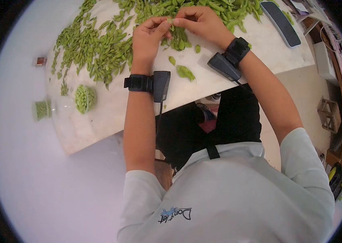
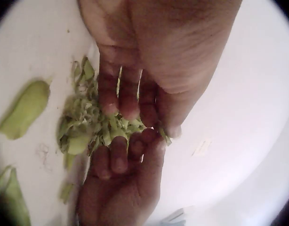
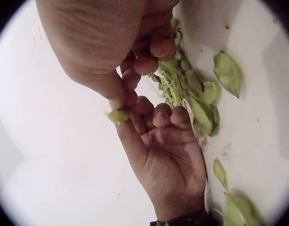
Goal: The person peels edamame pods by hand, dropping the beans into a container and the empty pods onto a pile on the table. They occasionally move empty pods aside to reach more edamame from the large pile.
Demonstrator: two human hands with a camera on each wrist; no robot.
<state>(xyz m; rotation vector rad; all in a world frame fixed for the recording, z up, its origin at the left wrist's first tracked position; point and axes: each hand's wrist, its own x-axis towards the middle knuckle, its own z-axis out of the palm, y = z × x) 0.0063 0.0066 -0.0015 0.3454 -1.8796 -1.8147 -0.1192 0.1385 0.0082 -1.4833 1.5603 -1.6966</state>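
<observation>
Above the table, both hands meet fingertip to fingertip at a small green bean pod. My left hand pinches it between thumb and forefinger, and my right hand pinches it from the other side. The remaining fingers of each hand are bent loosely below. In the left wrist view, the pod is partly covered by the thumbs. Under the hands lies a small pile of split pods. Nearer the table edge are a few loose pods.
A wide spread of green pods covers the table's left, with another heap at the far side. A clear tub of shelled green beans stands near the left edge. A phone lies at the right of the white table.
</observation>
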